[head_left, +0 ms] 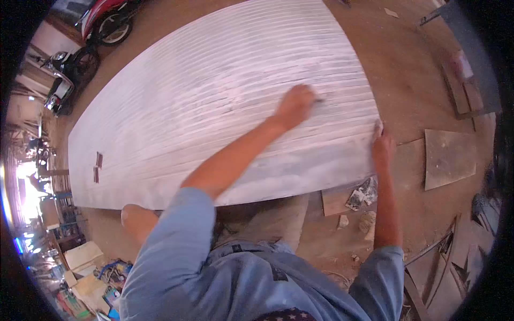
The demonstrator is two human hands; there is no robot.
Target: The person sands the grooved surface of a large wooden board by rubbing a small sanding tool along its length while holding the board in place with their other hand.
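Note:
A large white slatted panel [225, 101], streaked with grey and white, spreads out in front of me. Over its right part, my left hand [297, 105] is closed in a fist and slightly blurred. A small dark end [320, 100] pokes out by its fingers, too little showing to name. My right hand [383, 147] grips the panel's right edge near the front corner, thumb side up; some of its fingers are hidden. Two small brown pieces [97, 167] sit at the panel's left end.
Motorcycles [61, 80] stand beyond the panel at upper left. A flat board [451, 159] lies on the brown floor at right, and scrap pieces [450, 262] lie at lower right. Crumpled plastic [363, 193] is below the front corner. Assorted clutter [88, 267] fills the lower left.

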